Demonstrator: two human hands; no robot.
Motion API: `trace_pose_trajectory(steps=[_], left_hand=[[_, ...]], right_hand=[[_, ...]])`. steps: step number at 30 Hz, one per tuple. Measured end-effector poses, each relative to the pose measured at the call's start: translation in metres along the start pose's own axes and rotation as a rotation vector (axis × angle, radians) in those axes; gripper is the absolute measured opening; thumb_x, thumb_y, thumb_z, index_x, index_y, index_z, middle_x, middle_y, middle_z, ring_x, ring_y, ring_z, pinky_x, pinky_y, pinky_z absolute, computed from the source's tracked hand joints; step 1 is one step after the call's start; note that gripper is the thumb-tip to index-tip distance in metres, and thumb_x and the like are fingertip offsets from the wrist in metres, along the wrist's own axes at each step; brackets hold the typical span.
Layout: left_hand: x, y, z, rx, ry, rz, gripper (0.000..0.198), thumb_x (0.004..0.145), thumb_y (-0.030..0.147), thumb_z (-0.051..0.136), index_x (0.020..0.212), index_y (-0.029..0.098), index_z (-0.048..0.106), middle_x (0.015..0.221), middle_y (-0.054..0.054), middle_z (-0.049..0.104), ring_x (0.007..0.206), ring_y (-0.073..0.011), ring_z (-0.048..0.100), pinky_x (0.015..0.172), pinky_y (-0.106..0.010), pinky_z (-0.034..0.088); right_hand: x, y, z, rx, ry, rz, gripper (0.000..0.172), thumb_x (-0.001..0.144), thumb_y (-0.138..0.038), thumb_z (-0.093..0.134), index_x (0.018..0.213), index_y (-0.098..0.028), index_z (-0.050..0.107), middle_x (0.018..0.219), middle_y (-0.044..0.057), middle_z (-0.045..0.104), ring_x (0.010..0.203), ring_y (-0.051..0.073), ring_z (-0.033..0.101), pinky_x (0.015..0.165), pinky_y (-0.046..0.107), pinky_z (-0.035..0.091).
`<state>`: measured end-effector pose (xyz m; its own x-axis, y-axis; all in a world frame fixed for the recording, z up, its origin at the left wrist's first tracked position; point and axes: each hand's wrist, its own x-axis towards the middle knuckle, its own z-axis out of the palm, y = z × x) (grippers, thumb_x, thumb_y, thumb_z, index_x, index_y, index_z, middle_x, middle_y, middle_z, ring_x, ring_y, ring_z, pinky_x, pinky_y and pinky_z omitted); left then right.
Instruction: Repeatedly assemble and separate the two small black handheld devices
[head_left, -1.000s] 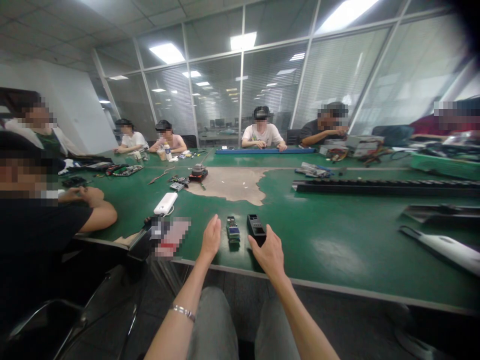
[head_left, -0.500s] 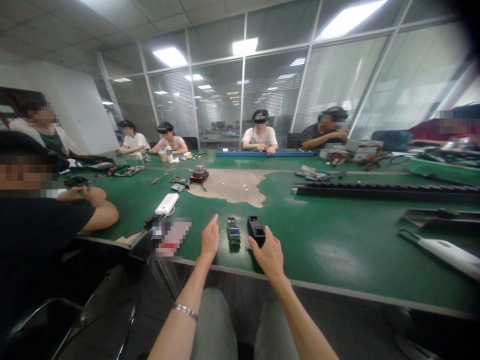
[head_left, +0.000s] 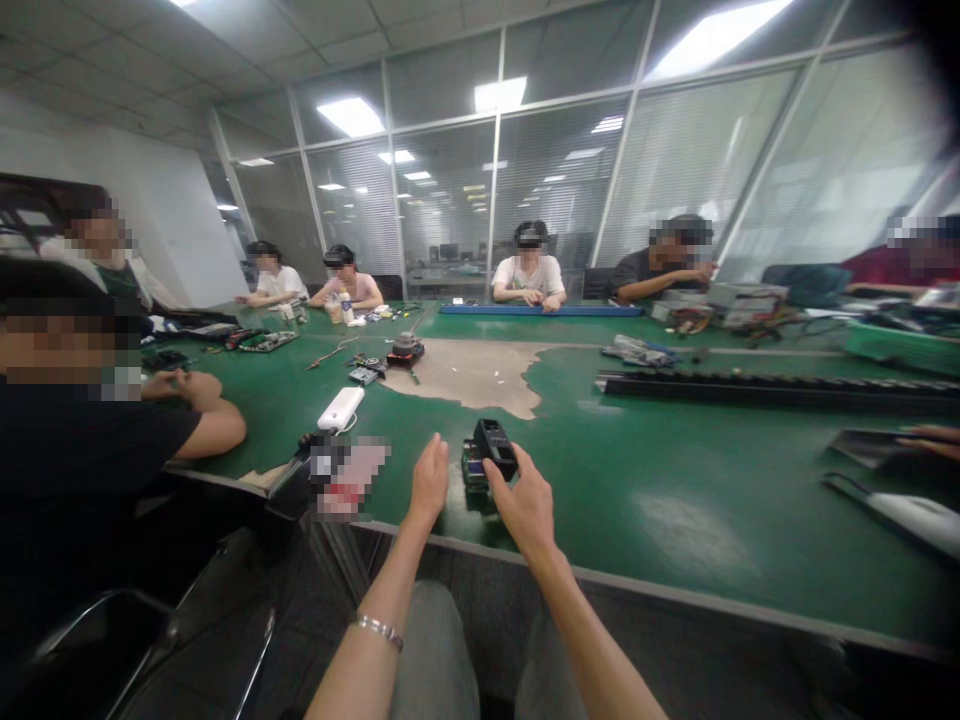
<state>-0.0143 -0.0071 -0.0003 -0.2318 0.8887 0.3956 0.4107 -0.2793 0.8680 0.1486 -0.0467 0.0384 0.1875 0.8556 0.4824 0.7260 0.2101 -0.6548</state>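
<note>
A black plastic housing [head_left: 495,447] with rectangular openings is gripped between the thumb and fingers of my right hand [head_left: 525,500]. It partly covers a small green circuit board [head_left: 472,472] with a little screen, which lies on the green tabletop [head_left: 600,480]. Whether the housing touches the board cannot be made out. My left hand [head_left: 430,485] is to the left of the board, fingers stretched out, with nothing in it.
A white power bank [head_left: 341,408] with a cable lies to the left, near a pixelated packet [head_left: 356,475]. Long black rails [head_left: 750,388] are at the right. Beyond a bare brown patch [head_left: 480,375], several people sit around the table. Someone's arm [head_left: 202,420] rests close on the left.
My right hand has lifted the black housing and brought it left over the circuit board. The left hand stays beside the board. Another person's hand has appeared at the right edge.
</note>
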Motion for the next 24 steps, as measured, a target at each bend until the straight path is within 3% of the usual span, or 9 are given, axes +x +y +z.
trace_pose_trajectory(steps=[10,19,21,24], left_hand=[[0.002,0.001,-0.001,0.011,-0.007,-0.009,0.059,0.095,0.052,0.032,0.133,0.01,0.049,0.14,-0.014,0.047,0.133,-0.0217,0.04,0.113,-0.037,0.028],[0.001,0.002,-0.003,0.019,-0.016,-0.022,0.059,0.094,0.052,0.032,0.134,0.011,0.048,0.141,-0.014,0.046,0.133,-0.0224,0.039,0.113,-0.037,0.028],[0.001,0.001,-0.002,0.016,-0.015,-0.02,0.059,0.094,0.052,0.032,0.134,0.012,0.048,0.141,-0.013,0.046,0.134,-0.0221,0.039,0.113,-0.036,0.028],[0.002,-0.001,-0.001,0.004,-0.011,-0.027,0.058,0.094,0.053,0.032,0.134,0.013,0.048,0.141,-0.012,0.046,0.134,-0.0219,0.039,0.113,-0.036,0.028]], right_hand=[[-0.005,-0.036,0.017,-0.262,-0.083,0.019,0.059,0.087,-0.051,0.044,0.132,-0.013,0.044,0.098,0.014,0.066,0.091,0.026,0.062,0.076,0.032,0.042],[-0.02,-0.019,0.03,-0.34,-0.123,-0.011,0.059,0.088,-0.051,0.042,0.131,-0.011,0.044,0.089,0.014,0.067,0.086,0.027,0.063,0.073,0.034,0.042],[-0.023,-0.012,0.034,-0.316,-0.108,-0.045,0.06,0.088,-0.05,0.043,0.132,-0.01,0.043,0.095,0.015,0.067,0.089,0.028,0.062,0.075,0.035,0.043],[-0.023,-0.005,0.04,-0.243,-0.045,-0.132,0.07,0.084,-0.051,0.049,0.137,-0.006,0.036,0.117,0.02,0.06,0.108,0.03,0.055,0.089,0.039,0.041]])
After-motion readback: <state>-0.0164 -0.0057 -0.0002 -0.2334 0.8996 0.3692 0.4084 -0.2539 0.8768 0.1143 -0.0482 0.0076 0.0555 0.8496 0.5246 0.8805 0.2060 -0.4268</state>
